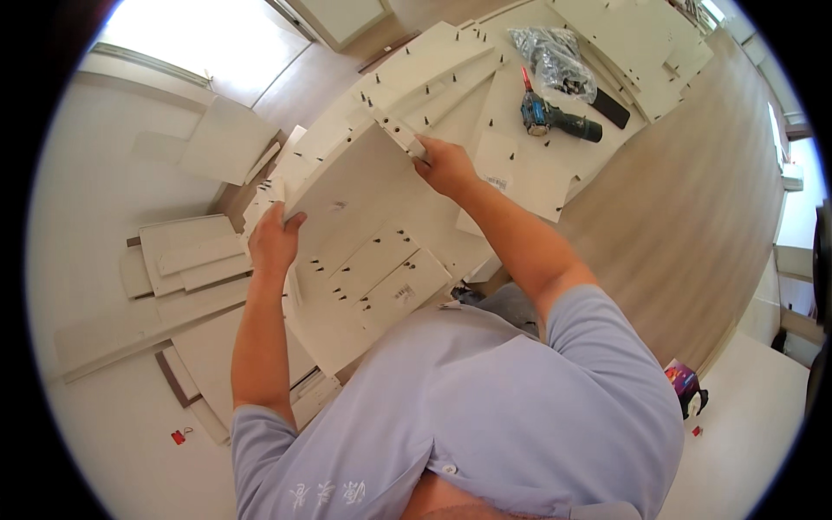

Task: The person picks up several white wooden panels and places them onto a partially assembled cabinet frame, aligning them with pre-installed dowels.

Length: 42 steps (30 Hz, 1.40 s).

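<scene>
Plastic bag (548, 54) holds dark pieces (575, 87) while left hand (273, 243) and right hand (446, 169) clasp a white panel (351, 169).

I count two grips (274, 241) and over twenty dark pegs (511, 157). Toward one o'clock I have one drill (538, 114), one clear plastic bag (555, 61); at eight, one red clip (178, 438).

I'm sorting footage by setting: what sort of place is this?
Probably a room used for furniture assembly: white panels studded with dark pegs, a cordless drill, and more boards piled at left.
</scene>
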Motion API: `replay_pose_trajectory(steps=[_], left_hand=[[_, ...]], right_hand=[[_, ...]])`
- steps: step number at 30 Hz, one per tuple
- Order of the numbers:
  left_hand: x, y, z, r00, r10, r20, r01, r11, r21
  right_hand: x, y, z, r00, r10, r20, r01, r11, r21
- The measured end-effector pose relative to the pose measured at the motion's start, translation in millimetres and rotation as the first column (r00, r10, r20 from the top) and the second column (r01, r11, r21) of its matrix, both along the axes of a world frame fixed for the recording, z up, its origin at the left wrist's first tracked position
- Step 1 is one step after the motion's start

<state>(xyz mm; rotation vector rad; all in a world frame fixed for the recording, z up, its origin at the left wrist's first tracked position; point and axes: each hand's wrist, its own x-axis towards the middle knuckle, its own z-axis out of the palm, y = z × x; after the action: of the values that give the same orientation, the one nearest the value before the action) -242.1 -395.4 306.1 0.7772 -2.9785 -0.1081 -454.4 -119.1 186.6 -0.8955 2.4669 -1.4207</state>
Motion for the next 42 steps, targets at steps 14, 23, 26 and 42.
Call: replay_pose_trajectory(steps=[14, 23, 26, 42], left_hand=[[21, -10, -1, 0.982, 0.053, -0.182, -0.044, 0.998, 0.053], [3, 79, -136, 0.863, -0.464, -0.201, 0.499, 0.847, 0.182], [-18, 87, -178, 0.917, -0.374, 0.137, 0.299, 0.874, 0.382], [-27, 84, -169, 0.841, -0.400, 0.363, 0.216, 0.865, 0.453]], right_hand=[[15, -12, 25, 0.999, -0.034, -0.027, 0.037, 0.995, 0.094], [9, -25, 20, 0.992, -0.121, -0.030, 0.122, 0.992, 0.035], [10, -28, 20, 0.988, -0.143, -0.058, 0.148, 0.985, 0.089], [18, -36, 7, 0.979, -0.205, 0.020, 0.204, 0.978, 0.036]])
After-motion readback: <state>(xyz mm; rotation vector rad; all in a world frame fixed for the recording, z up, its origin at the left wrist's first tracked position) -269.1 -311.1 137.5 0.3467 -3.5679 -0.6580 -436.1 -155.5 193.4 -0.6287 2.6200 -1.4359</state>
